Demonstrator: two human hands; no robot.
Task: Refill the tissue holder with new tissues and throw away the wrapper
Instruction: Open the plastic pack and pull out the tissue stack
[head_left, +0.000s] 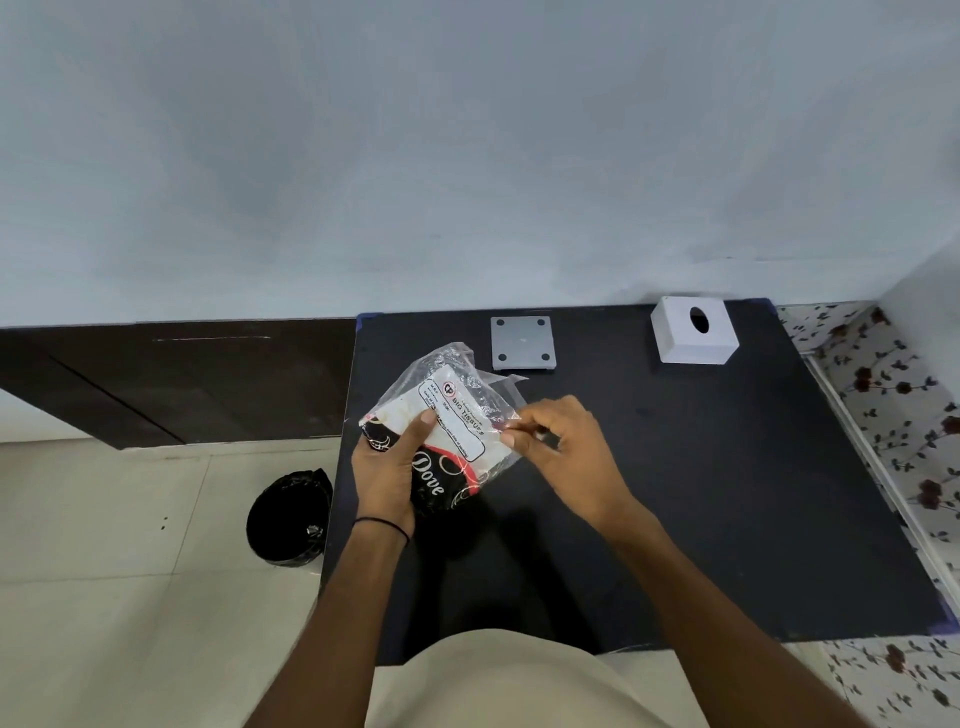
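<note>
A pack of tissues (452, 421) in a clear plastic wrapper with a white label and black-and-red print is held above the black table (701, 493). My left hand (387, 475) grips its near left end, thumb on top. My right hand (563, 447) pinches the wrapper's right edge between thumb and fingers. The white tissue holder cover (693, 332), with an oval slot on top, stands at the table's far right. Its grey square base plate (522, 343) lies flat at the far middle, apart from the cover.
A bin lined with a black bag (288, 519) stands on the tiled floor left of the table. A dark wooden panel runs along the wall at the left. A floral-patterned surface (893, 415) borders the table's right side.
</note>
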